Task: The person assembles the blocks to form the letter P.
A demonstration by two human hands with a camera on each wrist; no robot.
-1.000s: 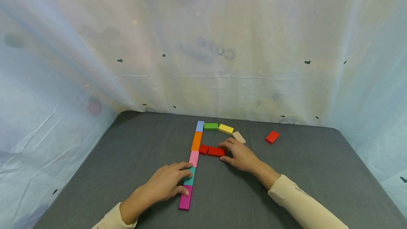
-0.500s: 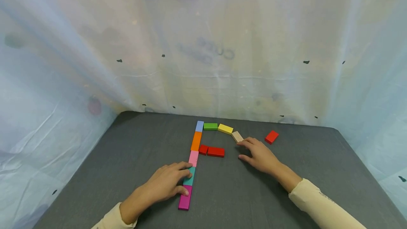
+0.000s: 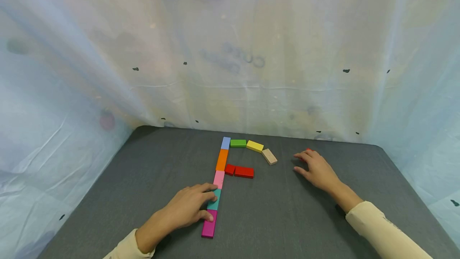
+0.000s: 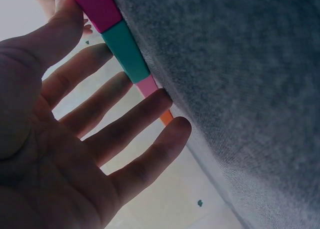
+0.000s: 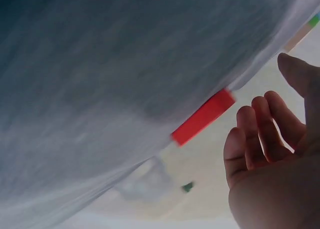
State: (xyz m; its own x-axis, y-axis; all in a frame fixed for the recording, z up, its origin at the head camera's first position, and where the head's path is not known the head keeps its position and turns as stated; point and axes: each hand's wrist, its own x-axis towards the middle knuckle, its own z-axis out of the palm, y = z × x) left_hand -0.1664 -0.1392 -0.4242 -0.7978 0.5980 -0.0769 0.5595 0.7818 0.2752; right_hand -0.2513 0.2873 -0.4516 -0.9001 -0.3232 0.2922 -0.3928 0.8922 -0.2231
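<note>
My left hand (image 3: 190,206) rests with spread fingers along a row of blocks, its thumb on the magenta block (image 3: 209,229) and fingertips at the teal block (image 3: 215,201). Beyond them the row runs on through a pink block (image 3: 219,179), an orange block (image 3: 222,160) and a blue block (image 3: 225,143). My right hand (image 3: 318,171) holds nothing and hovers at the right, its fingers loosely bent. It mostly covers a red block (image 3: 310,149) in the head view. The right wrist view shows that red block (image 5: 204,118) apart from the fingertips.
From the blue block, a green block (image 3: 238,143), a yellow block (image 3: 254,146) and a beige block (image 3: 269,157) curve rightward. A small red block (image 3: 230,169) and a longer red block (image 3: 244,172) extend from the row's middle. A plastic sheet (image 3: 251,91) hangs behind the grey table (image 3: 172,151).
My right hand has moved right, from the longer red block past the beige block to the separate red block. The beige block has turned slightly. My left hand has stayed put.
</note>
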